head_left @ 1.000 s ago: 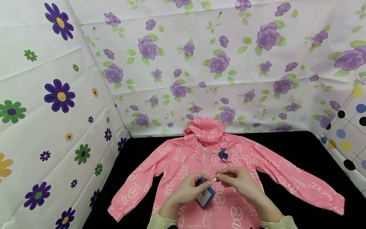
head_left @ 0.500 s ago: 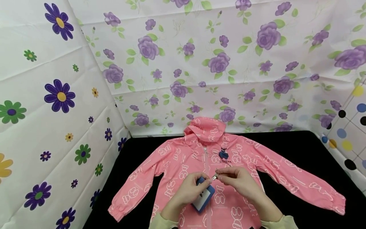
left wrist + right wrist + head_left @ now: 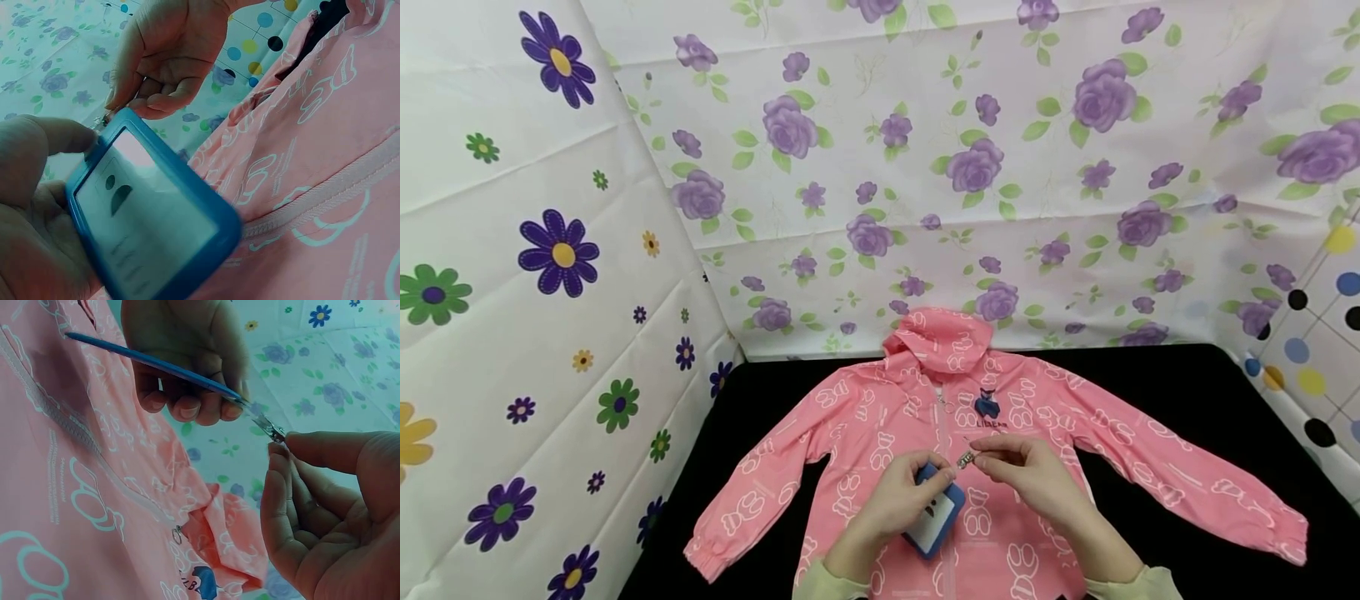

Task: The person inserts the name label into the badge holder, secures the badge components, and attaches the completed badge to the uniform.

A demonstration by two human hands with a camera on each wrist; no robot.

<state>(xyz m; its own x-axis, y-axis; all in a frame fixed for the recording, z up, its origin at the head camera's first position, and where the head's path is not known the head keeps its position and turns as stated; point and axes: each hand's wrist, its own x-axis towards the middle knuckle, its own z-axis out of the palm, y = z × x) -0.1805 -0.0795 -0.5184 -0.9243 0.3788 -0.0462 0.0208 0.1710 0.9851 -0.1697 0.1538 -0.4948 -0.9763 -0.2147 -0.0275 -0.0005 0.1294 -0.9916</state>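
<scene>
My left hand (image 3: 891, 497) holds a blue-framed ID badge (image 3: 937, 521) between thumb and fingers, over the front of a pink hooded jacket (image 3: 988, 562). In the left wrist view the badge's clear window shows a card with a dark person symbol and lines of print. Between thumb and forefinger, my right hand (image 3: 1030, 473) pinches a small silver metal clip (image 3: 272, 430). A short clear strap (image 3: 253, 412) joins this clip to the badge's top edge. Seen from the right wrist, the badge is nearly edge-on.
Beneath the jacket is a black tabletop (image 3: 760, 400), with the sleeves spread to both sides. A zipper (image 3: 81, 434) runs down the jacket's middle, with a ring pull (image 3: 177, 535). Flower-patterned sheets (image 3: 850, 125) stand behind and at the left; a dotted sheet (image 3: 1315, 333) is at the right.
The badge has swung a little in my left hand, its lower end now further left. The clip has turned and risen slightly in my right fingers. The jacket has stayed put.
</scene>
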